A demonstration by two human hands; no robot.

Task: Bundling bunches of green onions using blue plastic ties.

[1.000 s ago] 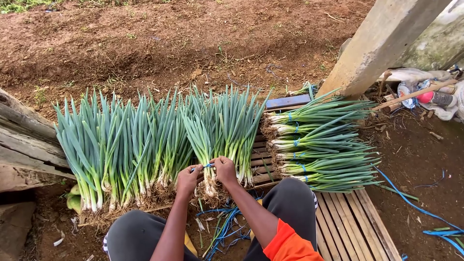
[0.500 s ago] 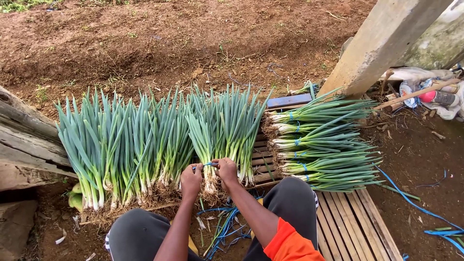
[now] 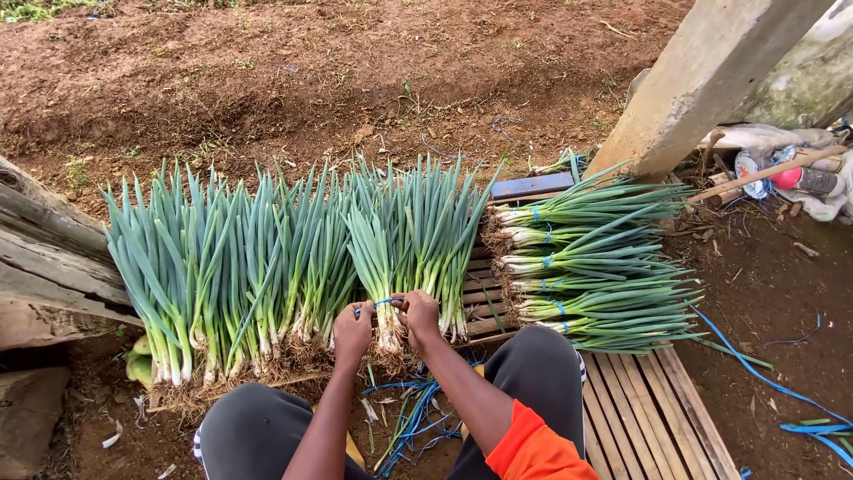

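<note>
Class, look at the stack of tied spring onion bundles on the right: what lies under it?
Under the stack of tied bundles a slatted wooden platform shows, with a blue board behind. The slats directly beneath are covered.

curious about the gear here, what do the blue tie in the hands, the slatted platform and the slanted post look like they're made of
Blue tie: probably thin plastic strapping, a flat, slightly glossy strip pulled between the left hand and right hand around an onion bunch.
Slatted platform: split bamboo or wood, with narrow tan slats, matte and weathered.
Slanted post: likely concrete, being grey, rough and square-edged, though it could be weathered timber.
</note>
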